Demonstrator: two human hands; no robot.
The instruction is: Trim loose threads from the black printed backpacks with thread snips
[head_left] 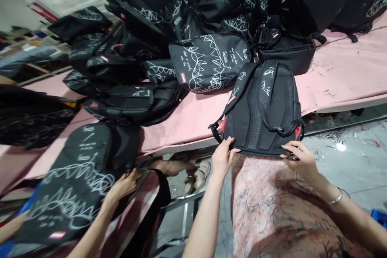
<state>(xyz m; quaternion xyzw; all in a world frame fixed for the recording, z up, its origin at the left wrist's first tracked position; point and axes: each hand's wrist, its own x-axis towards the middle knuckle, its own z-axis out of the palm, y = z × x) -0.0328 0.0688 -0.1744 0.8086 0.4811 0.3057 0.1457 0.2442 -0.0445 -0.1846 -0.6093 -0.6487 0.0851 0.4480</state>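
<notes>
A black backpack (256, 109) lies on the front edge of the pink-covered table, its padded back and shoulder straps facing up. My left hand (223, 155) pinches its near left bottom corner. At the near right corner my right hand (299, 157) grips the bottom edge, with something small and dark at the fingers that I cannot make out. White scribbles mark the straps, and red triangular tabs show at both lower sides. Just behind it, another black backpack (211, 62) printed with white scribbles and lettering lies on its back.
Several black backpacks (136, 0) are piled along the back of the pink table (347, 76). To the left, a co-worker's hand (123, 185) holds a printed backpack (75, 181). Thread scraps lie on the table's right part and the grey floor (341, 165). Sandals (201, 175) show under the table.
</notes>
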